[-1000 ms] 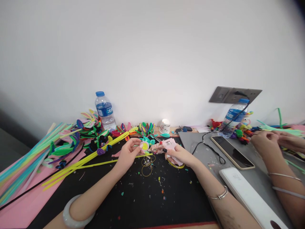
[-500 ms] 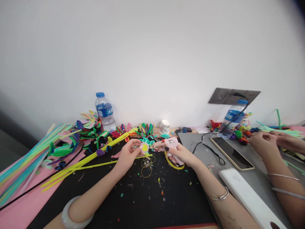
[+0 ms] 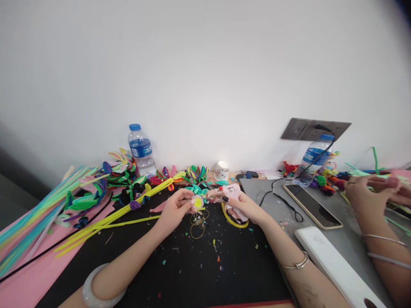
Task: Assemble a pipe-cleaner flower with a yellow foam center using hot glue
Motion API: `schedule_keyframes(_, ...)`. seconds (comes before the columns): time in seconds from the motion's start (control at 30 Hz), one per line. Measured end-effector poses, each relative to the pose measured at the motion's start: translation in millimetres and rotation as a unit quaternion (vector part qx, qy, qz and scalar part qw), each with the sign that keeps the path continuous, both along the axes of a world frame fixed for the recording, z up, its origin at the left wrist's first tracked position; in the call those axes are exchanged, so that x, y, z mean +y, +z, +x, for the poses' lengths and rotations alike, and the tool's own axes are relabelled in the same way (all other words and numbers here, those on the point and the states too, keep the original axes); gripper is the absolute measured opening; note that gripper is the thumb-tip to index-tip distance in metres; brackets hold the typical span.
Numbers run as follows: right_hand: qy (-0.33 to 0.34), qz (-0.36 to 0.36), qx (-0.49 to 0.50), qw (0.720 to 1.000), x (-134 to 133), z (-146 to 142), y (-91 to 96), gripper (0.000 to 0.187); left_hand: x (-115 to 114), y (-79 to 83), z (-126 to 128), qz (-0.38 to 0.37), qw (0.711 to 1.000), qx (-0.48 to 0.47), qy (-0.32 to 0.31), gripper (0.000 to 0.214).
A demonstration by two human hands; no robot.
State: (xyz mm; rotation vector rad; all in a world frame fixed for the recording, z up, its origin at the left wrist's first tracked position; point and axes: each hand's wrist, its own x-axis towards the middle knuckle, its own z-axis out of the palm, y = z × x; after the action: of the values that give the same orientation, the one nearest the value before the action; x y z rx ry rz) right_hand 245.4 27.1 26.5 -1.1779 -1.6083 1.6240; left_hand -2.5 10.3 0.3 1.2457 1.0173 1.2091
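Between the thumb and fingers of my left hand (image 3: 173, 210) is a small round disc (image 3: 198, 202), yellow in the middle with a pale rim. My right hand (image 3: 246, 208) is closed around a pale pink device (image 3: 231, 191) with a small window; its exact kind is unclear. Its narrower front end points left at the disc, a short gap away. Below the right hand shows part of a yellow loop (image 3: 229, 221). Thin gold-coloured rings (image 3: 197, 232) lie on the black mat (image 3: 180, 273) under the disc, among coloured scraps.
Pipe cleaners (image 3: 41, 214) and fuzzy flowers (image 3: 122, 171) fill the left. Against the wall stand a water bottle (image 3: 140, 149), a paper cup (image 3: 221, 170) and another bottle (image 3: 316, 156). At right lie a phone (image 3: 313, 206), a white case (image 3: 337, 265) and another person's hands (image 3: 366, 194).
My left hand has turned slightly, tilting the disc and shifting it a little down and right. My right hand stays nearly still. The other person's hands have moved right.
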Motion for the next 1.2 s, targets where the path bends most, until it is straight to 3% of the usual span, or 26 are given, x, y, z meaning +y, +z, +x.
schedule_keyframes(0.63, 0.018, 0.0, 0.017, 1.0, 3.6, 1.1, -7.8, 0.054, -4.0, 3.4, 1.6, 0.025, 0.999, 0.039, -0.025, 0.017)
schedule_keyframes(1.2, 0.004, 0.003, 0.001, 1.0, 1.7, 0.0, -5.8, 0.033, -6.9, 7.6, 2.3, 0.038, 0.996, 0.069, -0.03, 0.013)
